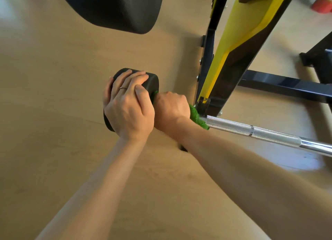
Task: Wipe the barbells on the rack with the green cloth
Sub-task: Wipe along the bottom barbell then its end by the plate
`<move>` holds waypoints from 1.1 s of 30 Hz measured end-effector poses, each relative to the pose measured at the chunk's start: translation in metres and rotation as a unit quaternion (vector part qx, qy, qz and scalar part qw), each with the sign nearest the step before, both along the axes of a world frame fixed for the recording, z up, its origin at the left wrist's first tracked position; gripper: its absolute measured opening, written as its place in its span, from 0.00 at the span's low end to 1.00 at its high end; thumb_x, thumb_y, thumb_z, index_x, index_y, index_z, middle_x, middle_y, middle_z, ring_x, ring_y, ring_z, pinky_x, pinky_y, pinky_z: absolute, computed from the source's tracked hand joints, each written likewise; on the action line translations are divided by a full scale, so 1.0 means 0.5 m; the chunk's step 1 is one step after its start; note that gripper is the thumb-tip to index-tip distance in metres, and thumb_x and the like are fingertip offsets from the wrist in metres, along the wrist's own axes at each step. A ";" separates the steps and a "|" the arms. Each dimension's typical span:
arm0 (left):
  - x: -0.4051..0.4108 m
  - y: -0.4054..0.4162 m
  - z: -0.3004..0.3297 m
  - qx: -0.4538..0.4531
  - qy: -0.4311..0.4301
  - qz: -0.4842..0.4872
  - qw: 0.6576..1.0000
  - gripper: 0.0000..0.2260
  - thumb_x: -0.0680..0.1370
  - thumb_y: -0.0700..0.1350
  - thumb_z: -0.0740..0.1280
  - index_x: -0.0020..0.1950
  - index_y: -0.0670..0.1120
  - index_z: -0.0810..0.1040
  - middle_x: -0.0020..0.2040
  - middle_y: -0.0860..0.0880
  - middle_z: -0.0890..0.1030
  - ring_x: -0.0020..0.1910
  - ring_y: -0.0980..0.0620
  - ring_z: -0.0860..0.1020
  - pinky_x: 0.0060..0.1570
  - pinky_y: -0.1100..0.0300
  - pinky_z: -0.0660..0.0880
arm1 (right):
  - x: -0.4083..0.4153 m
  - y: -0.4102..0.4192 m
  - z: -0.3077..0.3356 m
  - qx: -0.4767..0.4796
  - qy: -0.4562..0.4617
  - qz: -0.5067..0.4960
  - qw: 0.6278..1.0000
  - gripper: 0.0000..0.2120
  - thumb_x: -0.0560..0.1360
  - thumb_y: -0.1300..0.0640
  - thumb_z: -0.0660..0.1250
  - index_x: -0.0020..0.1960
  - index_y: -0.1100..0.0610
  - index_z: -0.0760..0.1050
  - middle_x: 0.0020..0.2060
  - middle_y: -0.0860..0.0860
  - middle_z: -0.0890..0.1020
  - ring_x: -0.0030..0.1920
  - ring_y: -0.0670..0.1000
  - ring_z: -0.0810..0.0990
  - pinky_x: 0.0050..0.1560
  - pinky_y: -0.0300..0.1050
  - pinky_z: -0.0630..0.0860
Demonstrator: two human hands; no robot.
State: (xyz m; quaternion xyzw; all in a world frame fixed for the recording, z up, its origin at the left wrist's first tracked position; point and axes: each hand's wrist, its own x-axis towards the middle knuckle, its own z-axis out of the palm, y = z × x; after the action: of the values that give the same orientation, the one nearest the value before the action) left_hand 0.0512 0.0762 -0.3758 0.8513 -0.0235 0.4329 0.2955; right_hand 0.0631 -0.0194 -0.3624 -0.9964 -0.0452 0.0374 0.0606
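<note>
Left hand [128, 106] gripping round black rubber plate [150, 82], right hand [170, 110] clenching fuzzy green cloth [197, 117] around knurled steel barbell [255, 132], beside yellow-black rack [233, 60] upright.

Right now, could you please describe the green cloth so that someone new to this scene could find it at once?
Start at the black and yellow rack upright and follow the silver barbell from its foot toward the small black weight plate. There the right hand grips the green cloth around the bar. It is the only fuzzy, bright green thing among black and metal.
</note>
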 end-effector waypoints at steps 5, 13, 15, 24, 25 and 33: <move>-0.003 -0.002 0.000 -0.003 -0.005 -0.005 1.000 0.19 0.81 0.41 0.55 0.53 0.49 0.86 0.55 0.54 0.85 0.63 0.55 0.79 0.69 0.47 0.68 | 0.069 -0.035 0.067 0.147 0.417 -0.029 0.897 0.14 0.71 0.53 0.75 0.53 0.56 0.75 0.49 0.54 0.81 0.48 0.54 0.79 0.54 0.48 0.76; -0.004 0.021 -0.003 0.041 -0.014 -0.041 0.998 0.20 0.79 0.41 0.54 0.57 0.46 0.85 0.59 0.52 0.85 0.64 0.51 0.79 0.68 0.44 0.69 | -0.042 -0.003 -0.010 -0.041 -0.057 0.000 0.998 0.09 0.74 0.55 0.67 0.52 0.53 0.70 0.44 0.50 0.79 0.44 0.54 0.79 0.41 0.48 0.70; -0.001 0.021 -0.001 0.048 -0.014 -0.045 0.998 0.20 0.79 0.41 0.54 0.58 0.45 0.85 0.59 0.51 0.85 0.64 0.50 0.79 0.68 0.44 0.70 | -0.069 -0.004 -0.019 -0.085 -0.093 0.014 0.992 0.19 0.73 0.59 0.69 0.60 0.55 0.66 0.52 0.53 0.77 0.52 0.57 0.79 0.47 0.50 0.70; -0.003 0.019 -0.006 0.049 -0.019 -0.033 0.998 0.19 0.80 0.41 0.55 0.58 0.46 0.85 0.58 0.51 0.85 0.64 0.51 0.79 0.68 0.45 0.70 | 0.009 -0.053 0.066 -0.029 0.250 -0.016 0.968 0.15 0.73 0.61 0.73 0.57 0.59 0.75 0.44 0.54 0.78 0.49 0.54 0.79 0.53 0.48 0.80; -0.002 0.015 -0.005 0.050 -0.016 -0.028 0.998 0.19 0.80 0.41 0.55 0.58 0.46 0.85 0.58 0.52 0.85 0.64 0.51 0.79 0.68 0.45 0.69 | 0.018 -0.051 0.066 -0.024 0.277 -0.015 0.960 0.15 0.72 0.61 0.74 0.56 0.59 0.74 0.45 0.55 0.78 0.50 0.54 0.79 0.54 0.47 0.79; -0.005 -0.002 0.002 0.018 0.004 -0.002 1.000 0.19 0.80 0.41 0.55 0.55 0.47 0.86 0.56 0.53 0.85 0.64 0.53 0.79 0.69 0.46 0.68 | 0.032 -0.026 0.035 0.040 0.221 -0.028 0.974 0.10 0.70 0.55 0.73 0.48 0.55 0.76 0.40 0.51 0.79 0.43 0.52 0.80 0.44 0.46 0.78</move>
State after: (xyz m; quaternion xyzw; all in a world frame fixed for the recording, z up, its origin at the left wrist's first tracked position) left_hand 0.0484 0.0750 -0.3746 0.8584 -0.0320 0.4282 0.2808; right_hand 0.0789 -0.0325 -0.3450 -0.9610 -0.0039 0.2534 0.1104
